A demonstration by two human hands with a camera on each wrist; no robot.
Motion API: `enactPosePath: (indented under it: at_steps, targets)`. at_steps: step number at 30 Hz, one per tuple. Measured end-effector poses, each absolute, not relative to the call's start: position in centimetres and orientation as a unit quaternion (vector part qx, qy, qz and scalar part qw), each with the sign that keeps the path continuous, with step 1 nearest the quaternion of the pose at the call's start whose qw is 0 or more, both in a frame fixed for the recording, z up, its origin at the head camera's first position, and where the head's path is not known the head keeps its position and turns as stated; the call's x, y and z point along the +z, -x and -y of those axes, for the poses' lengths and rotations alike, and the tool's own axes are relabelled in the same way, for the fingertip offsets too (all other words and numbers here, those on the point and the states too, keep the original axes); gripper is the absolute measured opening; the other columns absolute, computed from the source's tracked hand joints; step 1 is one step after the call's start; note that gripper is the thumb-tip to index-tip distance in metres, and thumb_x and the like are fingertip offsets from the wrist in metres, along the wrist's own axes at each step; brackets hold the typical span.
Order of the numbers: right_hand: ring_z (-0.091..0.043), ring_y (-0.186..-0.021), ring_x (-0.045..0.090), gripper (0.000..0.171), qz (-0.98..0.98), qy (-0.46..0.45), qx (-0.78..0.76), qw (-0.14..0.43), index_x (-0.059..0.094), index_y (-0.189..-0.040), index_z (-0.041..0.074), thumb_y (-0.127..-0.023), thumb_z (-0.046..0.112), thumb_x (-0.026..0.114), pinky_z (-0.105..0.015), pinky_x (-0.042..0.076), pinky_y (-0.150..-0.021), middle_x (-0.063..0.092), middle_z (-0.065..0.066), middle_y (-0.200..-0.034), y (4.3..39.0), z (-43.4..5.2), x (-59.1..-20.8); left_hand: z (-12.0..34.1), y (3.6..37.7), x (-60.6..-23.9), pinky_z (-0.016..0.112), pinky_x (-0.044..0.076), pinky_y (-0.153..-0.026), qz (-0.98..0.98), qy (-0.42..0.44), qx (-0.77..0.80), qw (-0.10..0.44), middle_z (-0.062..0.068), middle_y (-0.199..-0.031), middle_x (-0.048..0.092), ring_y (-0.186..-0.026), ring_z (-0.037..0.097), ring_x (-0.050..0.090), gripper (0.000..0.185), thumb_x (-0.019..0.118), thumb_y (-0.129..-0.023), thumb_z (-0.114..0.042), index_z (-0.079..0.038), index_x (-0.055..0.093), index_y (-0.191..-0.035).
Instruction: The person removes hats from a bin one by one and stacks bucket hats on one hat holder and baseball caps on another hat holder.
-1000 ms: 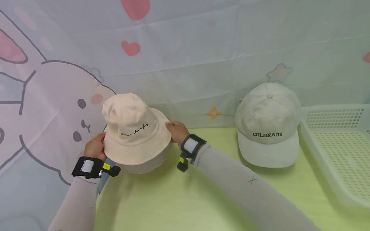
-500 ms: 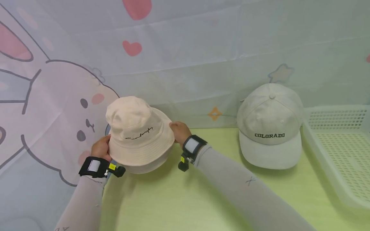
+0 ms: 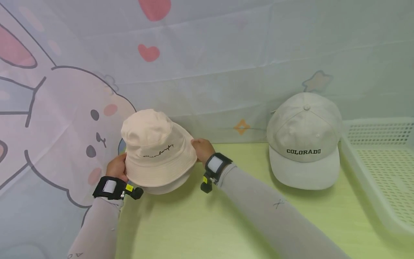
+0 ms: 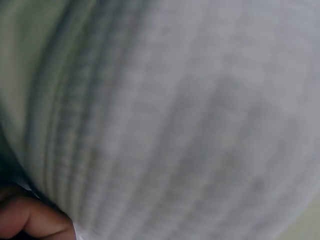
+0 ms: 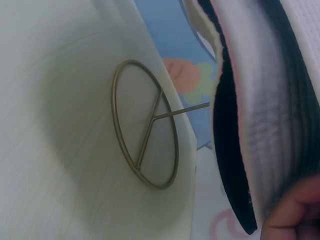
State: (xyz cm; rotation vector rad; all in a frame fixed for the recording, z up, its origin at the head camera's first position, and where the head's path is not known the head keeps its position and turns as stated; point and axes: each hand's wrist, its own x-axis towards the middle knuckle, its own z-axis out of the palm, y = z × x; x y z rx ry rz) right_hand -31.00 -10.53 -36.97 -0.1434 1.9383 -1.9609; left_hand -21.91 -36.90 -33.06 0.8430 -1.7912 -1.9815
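A cream bucket hat (image 3: 148, 144) with dark script on its front sits at the left of the table, slightly tilted. Below its brim shows a second, paler brim (image 3: 173, 186). My left hand (image 3: 117, 168) holds the left edge of the cream brim. On the opposite edge, my right hand (image 3: 202, 150) pinches the brim, thumb on top. The right wrist view shows layered brims (image 5: 270, 100) above a metal ring stand (image 5: 118, 127), whose rod runs up behind them. Stitched brim fabric (image 4: 200, 125) fills most of the left wrist view, blurred, with fingers (image 4: 35, 217) at its lower corner.
A pale baseball cap (image 3: 304, 144) lettered COLORADO stands to the right of my right hand. Beyond it lies a white perforated plastic basket (image 3: 368, 190). A printed cloth backdrop (image 3: 207, 72) hangs behind the green table (image 3: 181, 226), whose left edge is near my left forearm.
The bucket hat and my left hand have shifted a little to the right and slightly down. My right hand has moved little and both keep hold of the brim. The view has also shifted slightly.
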Motion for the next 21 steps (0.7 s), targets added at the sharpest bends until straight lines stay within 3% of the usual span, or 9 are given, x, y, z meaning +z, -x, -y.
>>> enactPosePath:
  at_steps: [6,11,17,21]
  targets:
    - [-0.011,-0.075,0.057,0.043,-0.696,0.041,-0.691,0.192,0.056,-0.14,0.003,-0.107,0.029,0.046,-0.02,0.052,-0.061,0.066,-0.014,-0.118,31.0,10.8,-37.2,37.3,21.7,-33.7,0.016,0.048,-0.067,0.643,-0.307,-0.688,0.135,-0.014,-0.074,0.059,-0.075,0.003,0.055,0.038,0.046,-0.107,-0.018,-0.025,0.067,-0.077]
    - [-0.012,-0.077,0.057,0.042,-0.695,0.037,-0.691,0.195,0.057,-0.139,0.004,-0.107,0.029,0.047,-0.021,0.052,-0.062,0.065,-0.014,-0.117,31.1,11.0,-37.6,37.3,21.7,-34.2,0.015,0.047,-0.067,0.651,-0.309,-0.676,0.154,-0.014,-0.071,0.058,-0.073,0.003,0.054,0.039,0.049,-0.105,-0.014,-0.025,0.066,-0.073]
    - [-0.012,-0.074,0.056,0.043,-0.704,0.037,-0.683,0.192,0.056,-0.14,0.004,-0.107,0.03,0.047,-0.02,0.052,-0.06,0.065,-0.014,-0.115,31.3,11.2,-38.1,37.2,21.8,-34.4,0.016,0.049,-0.071,0.668,-0.331,-0.649,0.153,-0.016,-0.079,0.058,-0.082,0.005,0.055,0.016,0.05,-0.105,-0.02,-0.013,0.064,-0.101]
    - [-0.011,-0.074,0.056,0.044,-0.707,0.037,-0.679,0.192,0.055,-0.141,0.004,-0.107,0.031,0.046,-0.02,0.053,-0.062,0.065,-0.014,-0.116,31.2,11.4,-38.6,37.2,21.8,-34.8,0.018,0.049,-0.07,0.673,-0.332,-0.645,0.143,-0.015,-0.076,0.058,-0.079,0.005,0.056,0.017,0.05,-0.106,-0.022,-0.012,0.063,-0.103]
